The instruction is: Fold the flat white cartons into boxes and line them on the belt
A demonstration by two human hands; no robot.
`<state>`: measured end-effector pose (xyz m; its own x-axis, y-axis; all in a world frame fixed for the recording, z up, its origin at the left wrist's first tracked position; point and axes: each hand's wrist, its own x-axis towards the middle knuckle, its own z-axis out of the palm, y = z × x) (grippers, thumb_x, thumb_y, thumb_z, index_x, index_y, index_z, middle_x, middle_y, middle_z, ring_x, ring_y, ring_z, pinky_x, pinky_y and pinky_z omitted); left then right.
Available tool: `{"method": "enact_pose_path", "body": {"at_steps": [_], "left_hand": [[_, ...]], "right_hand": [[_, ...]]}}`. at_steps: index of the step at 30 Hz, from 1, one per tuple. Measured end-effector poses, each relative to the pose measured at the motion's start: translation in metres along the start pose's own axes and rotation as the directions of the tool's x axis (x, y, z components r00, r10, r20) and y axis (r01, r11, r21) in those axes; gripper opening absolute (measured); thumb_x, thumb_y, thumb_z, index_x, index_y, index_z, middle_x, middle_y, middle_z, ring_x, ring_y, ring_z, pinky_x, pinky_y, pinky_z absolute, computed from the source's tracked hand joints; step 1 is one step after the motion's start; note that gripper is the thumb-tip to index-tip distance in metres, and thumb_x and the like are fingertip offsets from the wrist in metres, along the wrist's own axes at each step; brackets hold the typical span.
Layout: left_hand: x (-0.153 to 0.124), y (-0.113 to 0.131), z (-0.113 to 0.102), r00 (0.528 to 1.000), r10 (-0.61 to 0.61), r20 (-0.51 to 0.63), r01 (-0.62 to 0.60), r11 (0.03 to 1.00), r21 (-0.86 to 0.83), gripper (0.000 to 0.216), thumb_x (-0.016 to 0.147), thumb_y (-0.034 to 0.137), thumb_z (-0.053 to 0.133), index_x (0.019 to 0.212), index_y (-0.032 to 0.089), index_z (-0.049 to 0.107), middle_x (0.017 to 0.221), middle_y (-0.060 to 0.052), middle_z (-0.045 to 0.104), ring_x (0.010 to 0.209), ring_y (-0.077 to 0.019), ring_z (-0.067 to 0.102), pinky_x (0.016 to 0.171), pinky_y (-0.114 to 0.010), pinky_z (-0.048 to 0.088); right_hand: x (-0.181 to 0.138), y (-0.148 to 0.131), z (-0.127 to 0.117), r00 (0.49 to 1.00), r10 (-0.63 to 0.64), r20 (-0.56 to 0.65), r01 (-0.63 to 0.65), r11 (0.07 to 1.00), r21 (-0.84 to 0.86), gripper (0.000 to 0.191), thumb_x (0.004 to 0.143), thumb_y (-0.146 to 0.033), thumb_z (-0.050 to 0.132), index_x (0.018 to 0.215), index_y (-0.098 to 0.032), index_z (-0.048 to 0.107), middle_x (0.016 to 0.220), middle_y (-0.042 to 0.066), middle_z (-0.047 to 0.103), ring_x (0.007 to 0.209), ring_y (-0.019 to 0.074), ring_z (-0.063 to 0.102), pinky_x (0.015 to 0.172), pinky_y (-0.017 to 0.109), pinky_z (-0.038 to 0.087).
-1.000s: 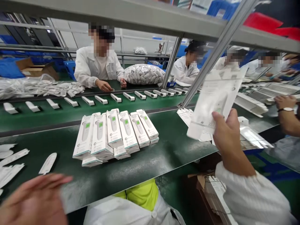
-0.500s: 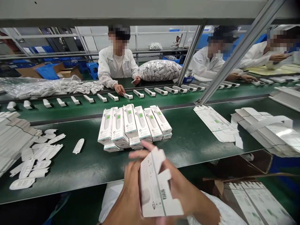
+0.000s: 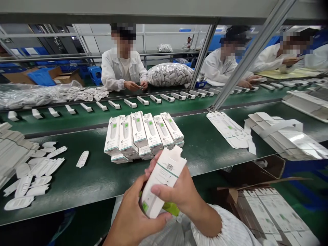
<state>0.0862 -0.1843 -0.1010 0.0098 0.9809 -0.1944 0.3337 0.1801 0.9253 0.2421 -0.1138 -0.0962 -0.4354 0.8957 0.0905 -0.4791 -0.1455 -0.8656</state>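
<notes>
Between my two hands is a white carton with a teal stripe and green print, tilted, its flaps sticking up at the upper end. My left hand is closed around the carton's lower left side. My right hand grips it from the right, thumb across the front face. Something yellow-green shows below the carton, partly hidden by my right hand. Just beyond my hands, several boxed thermometer cartons stand stacked on the green table.
White plastic covers lie loose at left beside stacked flat cartons. Flat cartons and a strapped bundle lie at right. White devices line the conveyor. Co-workers sit beyond it. An open box of cartons is low right.
The carton has turned in my hands from a flattened, spread shape to a squared-up tube, flaps now toward the top. My right thumb has come onto its front. The co-worker opposite has drawn back a hand.
</notes>
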Motion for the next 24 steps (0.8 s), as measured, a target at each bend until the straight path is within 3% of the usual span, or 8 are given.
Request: {"method": "enact_pose_path", "body": {"at_steps": [2, 4, 8, 11, 13, 18, 21, 24], "left_hand": [[-0.001, 0.0, 0.001, 0.997, -0.039, -0.059, 0.041, 0.999, 0.025, 0.052, 0.082, 0.052, 0.089, 0.126, 0.026, 0.081, 0.111, -0.008, 0.086, 0.101, -0.0343, 0.081, 0.087, -0.042, 0.069], [-0.002, -0.004, 0.002, 0.991, -0.071, -0.117, 0.079, 0.995, 0.065, 0.048, 0.09, 0.064, 0.08, 0.119, 0.026, 0.083, 0.096, -0.007, 0.086, 0.09, -0.0323, 0.081, 0.079, -0.039, 0.068], [-0.004, -0.021, 0.007, 0.993, -0.014, -0.117, 0.021, 0.998, 0.052, 0.056, 0.103, 0.071, 0.061, 0.126, 0.025, 0.082, 0.098, -0.008, 0.087, 0.081, -0.0294, 0.082, 0.07, -0.034, 0.066], [-0.003, -0.032, 0.014, 0.95, 0.139, -0.281, -0.094, 0.982, 0.166, 0.054, 0.11, 0.065, 0.051, 0.123, 0.024, 0.083, 0.103, -0.011, 0.087, 0.082, -0.0297, 0.083, 0.076, -0.037, 0.067], [-0.001, -0.037, 0.016, 0.92, 0.164, -0.357, -0.1, 0.976, 0.192, 0.052, 0.111, 0.062, 0.049, 0.131, 0.024, 0.079, 0.113, -0.013, 0.087, 0.096, -0.0324, 0.085, 0.082, -0.04, 0.068], [-0.003, -0.044, 0.016, 0.976, 0.063, -0.21, -0.046, 0.995, 0.086, 0.067, 0.108, 0.063, 0.06, 0.162, 0.025, 0.054, 0.152, -0.021, 0.071, 0.138, -0.0409, 0.072, 0.103, -0.053, 0.066], [-0.008, -0.038, 0.023, 0.96, 0.078, -0.269, -0.097, 0.994, -0.057, 0.096, 0.099, 0.081, 0.062, 0.172, 0.025, 0.037, 0.169, -0.025, 0.054, 0.151, -0.0457, 0.06, 0.116, -0.062, 0.058], [-0.01, -0.017, 0.032, 0.928, 0.029, -0.372, -0.19, 0.894, -0.405, 0.094, 0.099, 0.09, 0.047, 0.168, 0.026, 0.039, 0.165, -0.022, 0.058, 0.145, -0.0415, 0.066, 0.111, -0.053, 0.063]], "right_hand": [[0.004, -0.002, 0.002, 0.991, 0.072, -0.113, -0.075, 0.997, -0.026, 0.035, 0.067, -0.032, 0.109, 0.09, -0.023, 0.084, 0.089, 0.004, 0.083, 0.083, 0.0238, 0.078, 0.076, 0.034, 0.066], [0.008, -0.002, 0.003, 0.971, 0.07, -0.227, -0.081, 0.996, -0.039, 0.036, 0.065, -0.041, 0.11, 0.081, -0.021, 0.084, 0.088, 0.006, 0.087, 0.082, 0.0268, 0.081, 0.076, 0.037, 0.068], [0.011, 0.004, 0.004, 0.966, 0.009, -0.258, -0.034, 0.995, -0.096, 0.035, 0.078, -0.047, 0.103, 0.092, -0.022, 0.085, 0.105, 0.008, 0.09, 0.098, 0.0295, 0.085, 0.088, 0.039, 0.068], [0.005, 0.012, 0.008, 0.986, -0.03, -0.163, 0.011, 0.993, -0.115, 0.032, 0.099, -0.051, 0.085, 0.111, -0.023, 0.076, 0.104, 0.008, 0.088, 0.099, 0.0286, 0.086, 0.092, 0.042, 0.069], [-0.001, 0.014, 0.011, 0.985, -0.08, -0.152, 0.062, 0.991, -0.12, 0.032, 0.106, -0.05, 0.077, 0.124, -0.027, 0.066, 0.109, 0.007, 0.086, 0.103, 0.0268, 0.084, 0.094, 0.042, 0.068], [-0.009, 0.0, 0.008, 0.979, -0.106, -0.174, 0.071, 0.979, -0.193, 0.044, 0.106, -0.05, 0.078, 0.14, -0.033, 0.056, 0.133, 0.006, 0.073, 0.122, 0.024, 0.073, 0.103, 0.036, 0.061], [-0.011, -0.005, 0.007, 0.992, 0.034, -0.123, -0.052, 0.988, -0.145, 0.052, 0.109, -0.058, 0.068, 0.152, -0.033, 0.054, 0.143, 0.009, 0.072, 0.129, 0.0278, 0.071, 0.108, 0.041, 0.06], [-0.017, -0.002, 0.015, 0.997, 0.073, 0.014, -0.07, 0.987, -0.145, 0.059, 0.111, -0.053, 0.068, 0.164, -0.039, 0.044, 0.163, 0.008, 0.062, 0.141, 0.0292, 0.066, 0.12, 0.047, 0.054]]}}
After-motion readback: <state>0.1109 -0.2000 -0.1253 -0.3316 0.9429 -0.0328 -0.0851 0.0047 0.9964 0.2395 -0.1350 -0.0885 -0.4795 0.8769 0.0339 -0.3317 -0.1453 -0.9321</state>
